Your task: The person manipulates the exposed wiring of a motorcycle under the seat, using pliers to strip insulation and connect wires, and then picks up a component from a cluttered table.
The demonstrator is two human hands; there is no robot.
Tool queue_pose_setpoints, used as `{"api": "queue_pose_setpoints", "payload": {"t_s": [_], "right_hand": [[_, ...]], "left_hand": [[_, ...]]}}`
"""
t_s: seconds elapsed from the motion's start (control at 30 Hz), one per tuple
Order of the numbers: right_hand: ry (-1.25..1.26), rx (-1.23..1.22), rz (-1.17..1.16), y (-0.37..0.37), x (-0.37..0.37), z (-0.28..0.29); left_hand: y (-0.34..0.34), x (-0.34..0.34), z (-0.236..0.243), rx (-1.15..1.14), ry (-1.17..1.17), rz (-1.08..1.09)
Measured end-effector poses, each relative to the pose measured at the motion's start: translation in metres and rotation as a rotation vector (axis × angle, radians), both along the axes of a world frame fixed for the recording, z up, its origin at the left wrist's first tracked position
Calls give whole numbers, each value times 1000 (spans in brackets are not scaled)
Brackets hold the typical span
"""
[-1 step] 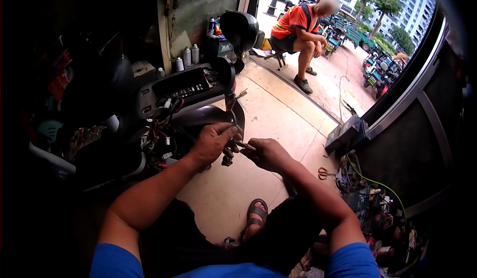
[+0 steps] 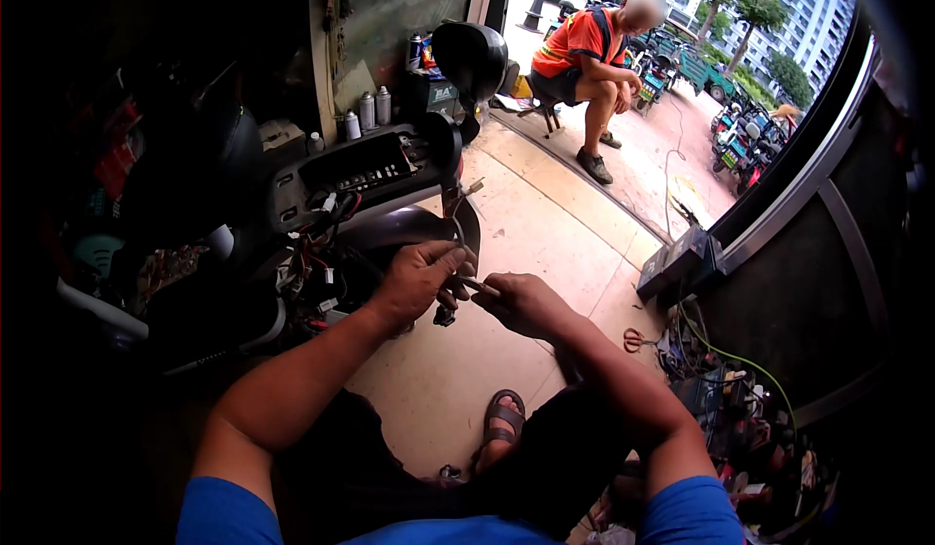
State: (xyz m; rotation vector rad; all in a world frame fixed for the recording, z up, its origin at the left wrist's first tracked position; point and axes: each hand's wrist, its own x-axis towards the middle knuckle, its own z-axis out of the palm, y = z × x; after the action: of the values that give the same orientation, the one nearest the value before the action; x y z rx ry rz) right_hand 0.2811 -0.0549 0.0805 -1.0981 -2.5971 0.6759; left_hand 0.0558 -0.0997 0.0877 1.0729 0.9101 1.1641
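Observation:
My left hand (image 2: 421, 280) is closed, its fingers pinching a grey cable (image 2: 458, 227). The cable's upper end rises past the thumb to a small pale connector (image 2: 475, 186). Below the left fingers hangs a dark connector (image 2: 444, 316). My right hand (image 2: 526, 303) is closed on a thin grey piece (image 2: 475, 284) whose tip reaches the left fingertips. Its kind cannot be made out, and the fingers hide part of it. Just left of my hands is the partly stripped body of a scooter (image 2: 380, 219), with loose wires and white plugs (image 2: 328, 277) showing.
Spray cans (image 2: 366, 112) stand behind the scooter. In the doorway a person in an orange vest (image 2: 570, 43) sits on a stool. A dark box (image 2: 674, 261), red-handled scissors (image 2: 635, 340) and a pile of parts (image 2: 726, 399) lie on the right. My sandalled foot (image 2: 503, 420) is below.

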Motion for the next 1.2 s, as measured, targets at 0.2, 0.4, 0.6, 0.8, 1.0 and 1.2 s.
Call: {"api": "queue_pose_setpoints", "payload": {"t_s": [0.2,0.4,0.6,0.8,1.0,1.2], "right_hand": [[-45,141,0,3,1,6],[-54,142,27,5,6,7],[-61,106,12,7,8,8],[-44,112,22,6,8,10],[-33,110,32,8,8,8],[-52,115,38,8,8,11]], "left_hand": [[-3,2,3,0,-11,-1],[-1,6,6,3,2,8],[1,1,5,2,20,-10],[1,2,4,-9,30,-11],[3,2,2,-9,36,-12],[4,3,-1,-16,41,-10]]}}
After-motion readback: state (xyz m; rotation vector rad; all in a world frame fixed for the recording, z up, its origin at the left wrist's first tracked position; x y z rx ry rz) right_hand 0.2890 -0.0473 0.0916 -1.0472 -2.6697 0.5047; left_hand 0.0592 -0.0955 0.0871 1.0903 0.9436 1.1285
